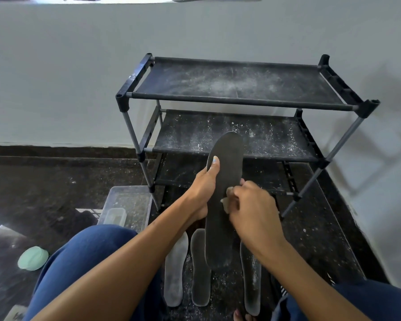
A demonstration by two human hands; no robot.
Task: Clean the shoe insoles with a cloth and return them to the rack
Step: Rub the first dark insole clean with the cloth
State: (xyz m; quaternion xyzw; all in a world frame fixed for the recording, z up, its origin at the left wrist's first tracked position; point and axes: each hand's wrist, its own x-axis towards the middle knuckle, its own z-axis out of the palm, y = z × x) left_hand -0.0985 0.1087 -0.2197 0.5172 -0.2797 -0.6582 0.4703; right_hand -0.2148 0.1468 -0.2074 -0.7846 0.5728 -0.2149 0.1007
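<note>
Down by my knees, three dusty insoles lie side by side on the dark speckled floor (310, 228): a pale grey insole (175, 272), a darker grey insole (200, 269) and a third insole (250, 276). Above them my left hand (200, 188) grips the edge of a dark, flat, felt-like insole (225, 181), thumb across its face, while my right hand (252, 205) pinches a small beige cloth (227, 202) against it. Beyond stands the black shoe rack (236, 89), its fabric shelves powdered white.

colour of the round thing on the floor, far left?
Pale mint green, with a faint darker edge; what it is, I cannot tell. Head view, the only one.
</note>
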